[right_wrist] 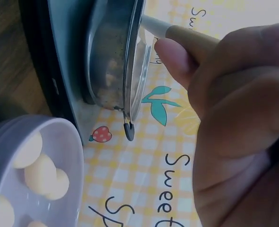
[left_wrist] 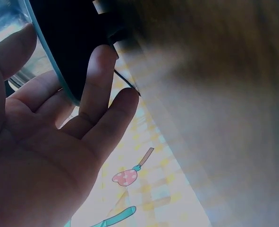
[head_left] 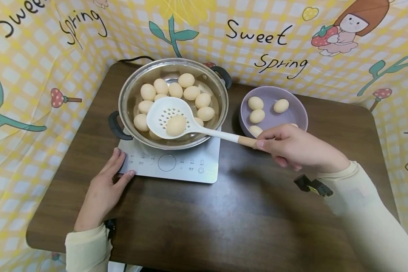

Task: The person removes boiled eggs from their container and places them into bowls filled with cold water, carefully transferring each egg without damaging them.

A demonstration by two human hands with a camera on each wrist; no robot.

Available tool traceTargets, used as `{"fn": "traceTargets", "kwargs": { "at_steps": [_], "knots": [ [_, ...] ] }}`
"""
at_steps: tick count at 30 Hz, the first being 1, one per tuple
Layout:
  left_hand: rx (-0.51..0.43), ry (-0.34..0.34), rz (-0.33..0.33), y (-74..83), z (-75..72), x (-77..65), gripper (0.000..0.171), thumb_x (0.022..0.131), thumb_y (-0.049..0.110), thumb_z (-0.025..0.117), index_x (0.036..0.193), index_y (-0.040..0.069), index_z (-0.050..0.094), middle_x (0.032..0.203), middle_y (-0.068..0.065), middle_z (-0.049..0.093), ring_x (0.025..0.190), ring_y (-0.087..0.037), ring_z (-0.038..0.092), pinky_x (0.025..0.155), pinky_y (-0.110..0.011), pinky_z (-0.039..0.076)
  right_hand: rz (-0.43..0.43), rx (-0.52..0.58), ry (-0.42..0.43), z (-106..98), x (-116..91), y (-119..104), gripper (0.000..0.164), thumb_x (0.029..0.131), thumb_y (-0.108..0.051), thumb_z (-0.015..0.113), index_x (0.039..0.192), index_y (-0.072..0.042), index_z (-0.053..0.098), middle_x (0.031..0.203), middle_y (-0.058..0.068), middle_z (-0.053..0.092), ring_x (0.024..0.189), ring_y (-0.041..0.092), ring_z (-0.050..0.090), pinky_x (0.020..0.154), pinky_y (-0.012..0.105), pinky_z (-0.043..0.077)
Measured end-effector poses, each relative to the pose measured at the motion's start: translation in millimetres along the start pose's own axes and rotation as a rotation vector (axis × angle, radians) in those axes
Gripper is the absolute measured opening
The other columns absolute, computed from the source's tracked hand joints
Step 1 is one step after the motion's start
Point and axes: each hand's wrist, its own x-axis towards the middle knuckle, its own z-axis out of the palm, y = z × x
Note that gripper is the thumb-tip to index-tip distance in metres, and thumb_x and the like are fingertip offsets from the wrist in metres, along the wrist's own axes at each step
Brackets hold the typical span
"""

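My right hand (head_left: 289,145) grips the wooden end of a white slotted spoon (head_left: 221,134). The spoon's perforated head is over a steel pot (head_left: 224,124), and one light-brown egg (head_left: 176,125) rests in it. Several more eggs (head_left: 186,80) sit in the pot below. My left hand (head_left: 105,185) touches the front-left corner of the induction cooktop (head_left: 210,166) under the pot, thumb at the front edge and fingers along the side. In the left wrist view, its fingers (left_wrist: 101,71) lie against the cooktop's dark underside.
A purple bowl (head_left: 300,109) holding several eggs (head_left: 281,105) stands right of the pot, partly behind the right hand. Black handles (head_left: 117,126) jut from the pot's sides. A patterned cloth (head_left: 272,53) backs the brown table (head_left: 197,219). A black cord (head_left: 136,59) runs behind.
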Motion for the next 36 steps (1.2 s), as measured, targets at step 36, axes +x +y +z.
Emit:
{"fn": "traceTargets", "kwargs": {
  "at_steps": [36],
  "knots": [
    [0.007,0.006,-0.001,1.5,1.2,0.6,0.068,0.105,0.042,0.054,0.159,0.009,0.027,0.167,0.0,0.011,0.151,-0.034,0.017,0.115,-0.062,0.021,0.071,0.0,0.118,-25,-52,25,0.021,0.106,-0.027,0.055,0.108,-0.011,0.068,0.057,0.008,0.043,0.035,0.02,0.032,0.031,0.034,0.031]
  ]
}}
